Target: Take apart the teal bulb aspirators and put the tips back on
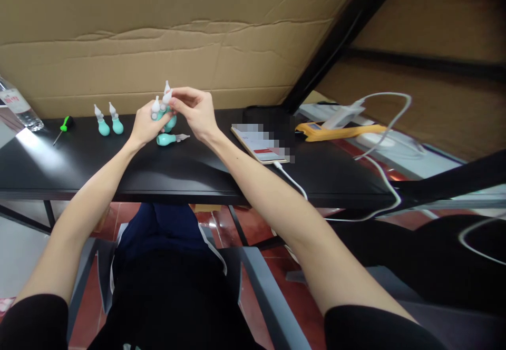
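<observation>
A small teal bulb with a clear tip is held up above the back part of the black desk, between both hands. Its long axis runs roughly upright, tip up and leaning a little toward the right hand. The left hand wraps the bulb from the left and below, its fingers curled and pressed on the teal body. The right hand comes in from the right and slightly above, with its thumb and forefinger pinching the clear tip at the top. So the tip lies just left of the right fingers, and the body sits inside the left grip; both hands are touching it, neither nearer than the other. A second clear tip seems to show close by the left fingers, but whether it belongs to another bulb in the hand I cannot tell.

Just below the hands, 1 more bulb lies on its side on the desk, tip pointing right. To the left, 2 bulbs stand upright side by side, tips up. Further left lies a small screwdriver with a green handle, and a clear bottle stands at the desk's left edge.

To the right of the hands, well apart, a phone lies flat with a white cable plugged in. No open container is in view.
</observation>
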### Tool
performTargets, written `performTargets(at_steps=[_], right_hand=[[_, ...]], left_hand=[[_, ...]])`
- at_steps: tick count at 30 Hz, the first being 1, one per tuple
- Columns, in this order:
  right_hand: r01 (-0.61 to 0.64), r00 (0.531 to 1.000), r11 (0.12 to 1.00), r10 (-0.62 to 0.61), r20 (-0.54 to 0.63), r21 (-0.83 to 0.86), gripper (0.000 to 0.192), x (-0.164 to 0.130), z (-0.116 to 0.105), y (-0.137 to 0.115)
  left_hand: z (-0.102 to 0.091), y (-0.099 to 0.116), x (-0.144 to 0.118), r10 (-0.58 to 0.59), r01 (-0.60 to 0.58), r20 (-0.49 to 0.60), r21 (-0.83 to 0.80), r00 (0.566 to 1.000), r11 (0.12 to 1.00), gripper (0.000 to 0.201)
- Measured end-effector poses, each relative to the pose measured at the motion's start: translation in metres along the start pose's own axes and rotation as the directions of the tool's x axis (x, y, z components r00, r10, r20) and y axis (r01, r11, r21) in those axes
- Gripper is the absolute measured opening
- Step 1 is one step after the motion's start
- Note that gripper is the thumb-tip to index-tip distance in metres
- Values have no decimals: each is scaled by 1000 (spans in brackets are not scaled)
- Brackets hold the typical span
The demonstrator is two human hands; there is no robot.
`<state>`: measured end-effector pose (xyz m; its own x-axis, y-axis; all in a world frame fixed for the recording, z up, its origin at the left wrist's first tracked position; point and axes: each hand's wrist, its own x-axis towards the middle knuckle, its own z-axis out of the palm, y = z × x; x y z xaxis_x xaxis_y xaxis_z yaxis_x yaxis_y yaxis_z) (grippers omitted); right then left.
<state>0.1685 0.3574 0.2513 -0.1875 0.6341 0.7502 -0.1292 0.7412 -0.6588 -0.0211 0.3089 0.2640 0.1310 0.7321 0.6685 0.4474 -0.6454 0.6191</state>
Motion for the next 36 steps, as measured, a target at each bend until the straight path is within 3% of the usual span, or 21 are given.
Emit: performTargets(at_steps=[6,13,20,26,31,36], right_hand=[[80,997,988,-77,27,-134,75,5,-9,-1],[149,989,971,-143,45,-189,82,5,-14,4],[68,994,976,-48,98,-208,74,5,-17,-13],[55,991,969,-24,129,-242,72,4,-17,-25],[54,996,978,-40,74,-201,83,3,-8,-14],[54,998,990,-56,-14,-134,98,5,-4,-8]], left_hand=[[-3,3,0,-55,55,69,-5,996,998,20],[-2,11,-3,-23,22,121,10,992,1000,30],[-6,21,-6,-13,20,201,-30,980,999,36],[-7,13,-4,-47,97,289,-161,956,982,42],[-9,2,-1,-110,189,290,-258,951,947,47],[-12,-1,1,-105,181,255,-294,961,939,56]])
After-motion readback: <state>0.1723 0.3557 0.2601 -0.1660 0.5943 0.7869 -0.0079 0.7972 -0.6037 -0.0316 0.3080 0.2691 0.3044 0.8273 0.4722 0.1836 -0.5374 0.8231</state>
